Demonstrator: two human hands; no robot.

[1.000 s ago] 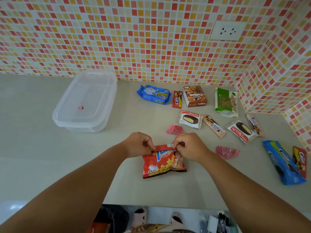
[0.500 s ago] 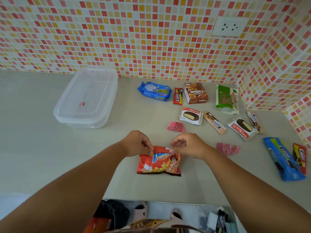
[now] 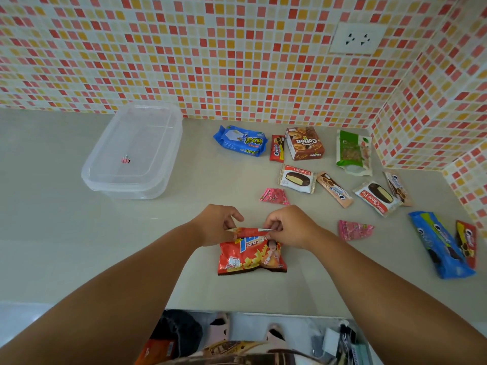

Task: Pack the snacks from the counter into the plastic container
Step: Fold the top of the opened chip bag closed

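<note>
A red potato snack bag lies on the counter in front of me. My left hand pinches its top left corner and my right hand pinches its top right corner, folding the top edge. The clear plastic container stands at the back left, apart from both hands, with a small pink binder clip seen on it. Other snacks lie to the right: a blue pack, a brown Collon box, a green pouch, two Choco Pie packs.
Two pink wrappers, thin biscuit bars, a long blue Oreo pack and a red pack lie at the right. Tiled walls close the back and right. The counter's front edge runs below my arms.
Both hands stayed on the bag's top edge and spread slightly apart along it. The bag flattened and shifted a little left on the counter.
</note>
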